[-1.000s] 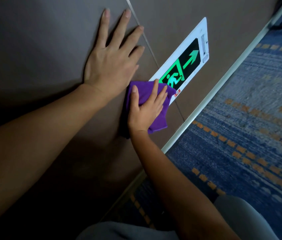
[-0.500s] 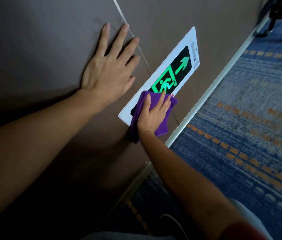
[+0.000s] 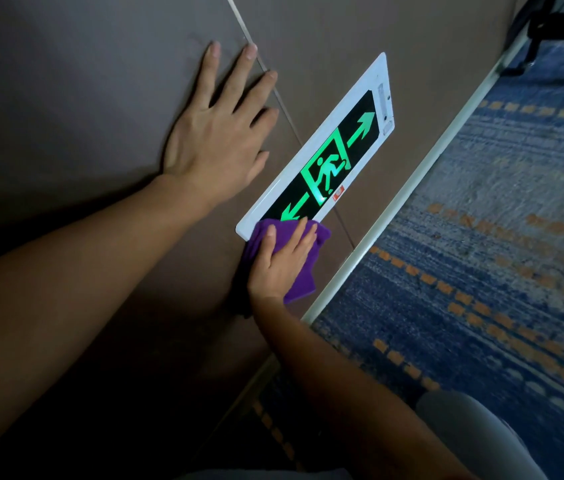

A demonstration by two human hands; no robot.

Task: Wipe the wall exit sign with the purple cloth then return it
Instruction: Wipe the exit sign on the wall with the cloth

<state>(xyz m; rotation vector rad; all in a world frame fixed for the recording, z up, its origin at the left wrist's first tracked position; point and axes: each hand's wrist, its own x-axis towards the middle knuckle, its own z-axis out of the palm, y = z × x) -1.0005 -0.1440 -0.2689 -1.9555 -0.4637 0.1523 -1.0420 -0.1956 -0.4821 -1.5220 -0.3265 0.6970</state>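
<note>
The exit sign (image 3: 349,147) is a white-framed black panel low on the brown wall, lit with green arrows and a running figure. My right hand (image 3: 282,261) presses the folded purple cloth (image 3: 303,285) flat against the sign's near end, covering that corner and part of the left arrow. My left hand (image 3: 219,133) lies flat on the wall above the sign, fingers spread, holding nothing.
A pale baseboard (image 3: 422,174) runs along the foot of the wall. Blue carpet with orange dashes (image 3: 481,271) covers the floor on the right. My grey-clad knee (image 3: 471,438) shows at the bottom. Dark furniture legs (image 3: 543,26) stand at the top right.
My right hand has slid the cloth along the sign toward its near end, uncovering the running figure and the left arrow. The left hand stays flat on the wall.
</note>
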